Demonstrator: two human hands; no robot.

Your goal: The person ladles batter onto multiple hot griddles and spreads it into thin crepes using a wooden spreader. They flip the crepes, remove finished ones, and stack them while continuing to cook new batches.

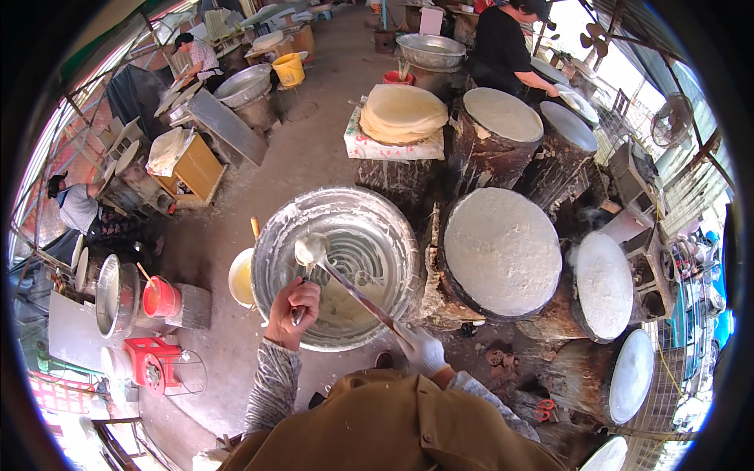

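Observation:
My right hand (422,350), in a white glove, is closed around the long handle of a ladle (355,292). The ladle's bowl, coated in pale batter, is over the left part of a wide metal basin (271,235). Thin pale batter (345,306) lies in the basin, and more is smeared up its wall. My bare left hand (295,308) is a fist over the basin's near left rim. A slim metal tool sticks out of it toward the ladle bowl; its kind is not clear.
Batter-coated round griddles (503,251) on drum stoves stand at my right. Ahead, flat round sheets (402,110) are stacked on a block. Left of the basin is a white bucket (241,279). A co-worker in black (503,47) works at the far right; two more people sit at left.

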